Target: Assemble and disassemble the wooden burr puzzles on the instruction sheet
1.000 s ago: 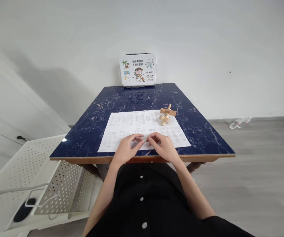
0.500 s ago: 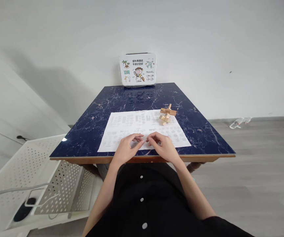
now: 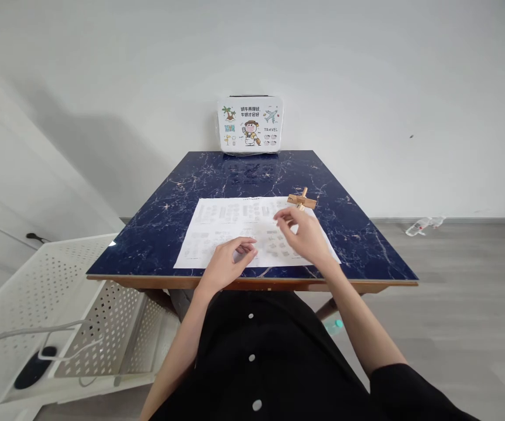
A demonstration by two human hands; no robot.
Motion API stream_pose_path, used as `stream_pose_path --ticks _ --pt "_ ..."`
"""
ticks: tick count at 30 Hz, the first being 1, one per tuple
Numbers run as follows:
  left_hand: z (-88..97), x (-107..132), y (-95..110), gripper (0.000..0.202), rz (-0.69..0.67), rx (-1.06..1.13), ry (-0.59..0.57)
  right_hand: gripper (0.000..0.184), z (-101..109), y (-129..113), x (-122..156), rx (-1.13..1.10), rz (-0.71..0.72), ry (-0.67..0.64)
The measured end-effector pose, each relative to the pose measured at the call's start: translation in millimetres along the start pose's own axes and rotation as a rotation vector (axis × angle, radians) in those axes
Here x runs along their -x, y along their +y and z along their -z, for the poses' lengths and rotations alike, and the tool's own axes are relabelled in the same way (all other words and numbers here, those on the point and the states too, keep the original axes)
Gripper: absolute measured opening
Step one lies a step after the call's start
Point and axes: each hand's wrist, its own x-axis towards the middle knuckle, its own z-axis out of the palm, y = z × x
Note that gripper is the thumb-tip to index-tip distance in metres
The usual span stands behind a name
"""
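A printed sheet (image 3: 212, 217) with rows of small grey diagrams lies on the blue marbled table (image 3: 168, 202). Over its lower middle is my left hand (image 3: 226, 262), fingers loosely curved, thumb a little apart, and nothing seen in it. My right hand (image 3: 305, 235) hovers over the sheet's right side, fingers bent and apart, holding nothing I can see. Just beyond it stands a wooden puzzle of interlocking sticks (image 3: 302, 201) at the sheet's upper right corner. The hand hides the puzzle's lower part.
Against the wall at the table's back edge leans a white case (image 3: 251, 124) with cartoon prints. To the left is a white perforated rack (image 3: 54, 278) with a grey cable (image 3: 28, 332). A clear plastic item (image 3: 419, 226) lies on the floor at right.
My right hand has moved away from the left one, up and to the right, and now covers part of the wooden puzzle. My left hand stays almost in place.
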Motion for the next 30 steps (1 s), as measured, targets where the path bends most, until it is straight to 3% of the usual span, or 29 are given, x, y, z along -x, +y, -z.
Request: stream_pose_path --ticks 4,7,9,13,17,22,25,30 --pt "0.3 0.9 -1.4 0.022 -0.017 0.006 0.001 0.020 20.2 27.2 -30.5 0.218 0.005 0.254" --pt "0.9 1.3 -1.2 0.022 -0.023 0.009 0.003 0.023 33.8 55.1 -42.7 0.382 -0.085 0.307" --pt "1.3 1.4 -0.7 0.022 -0.024 0.014 0.003 0.028 40.5 73.5 -46.0 0.466 -0.180 0.260" --pt "2.3 2.0 0.3 0.025 -0.021 0.022 -0.012 0.036 46.5 103.3 -48.6 0.550 -0.330 0.045" --pt "2.7 3.0 -0.3 0.025 -0.012 0.026 -0.025 0.029 45.6 119.5 -50.9 0.547 -0.368 -0.040" --pt "2.5 3.4 -0.6 0.024 -0.016 0.024 -0.022 0.020 42.9 122.6 -54.4 0.511 -0.370 -0.043" --pt "2.9 3.2 0.7 0.024 -0.018 0.022 -0.021 0.020 43.2 115.4 -56.4 0.502 -0.323 0.046" --pt "2.6 2.9 0.3 0.024 -0.019 0.029 -0.029 0.015 41.2 78.1 -47.0 0.386 0.026 0.340"
